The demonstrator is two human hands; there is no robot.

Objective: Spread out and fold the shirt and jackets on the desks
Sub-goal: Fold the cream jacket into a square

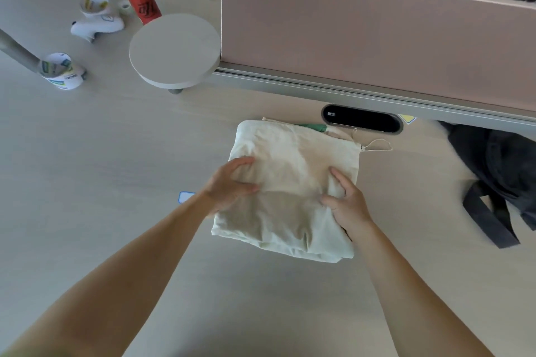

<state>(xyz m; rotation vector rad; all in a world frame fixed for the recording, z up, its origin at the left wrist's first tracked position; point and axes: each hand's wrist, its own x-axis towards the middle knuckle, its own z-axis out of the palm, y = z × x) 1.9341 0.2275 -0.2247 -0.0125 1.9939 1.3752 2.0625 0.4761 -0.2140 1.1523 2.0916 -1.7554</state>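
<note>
A cream-coloured garment (293, 165) lies folded into a compact rectangle on the pale wooden desk (116, 153), with a drawstring trailing from its far right corner. My left hand (229, 182) rests on its left half, fingers curled into the cloth. On the right half lies my right hand (345, 200), its fingers pressing and bunching the fabric. A dark grey jacket (499, 168) sits crumpled at the right edge of the desk, apart from both hands.
A pink divider panel (377, 38) closes the far side, with a black cable slot (362, 119) below it. A round grey stand (174, 49), a red can (142, 0), a white handheld device (95, 26) and tape rolls (61, 69) sit far left. Another person leans behind the divider.
</note>
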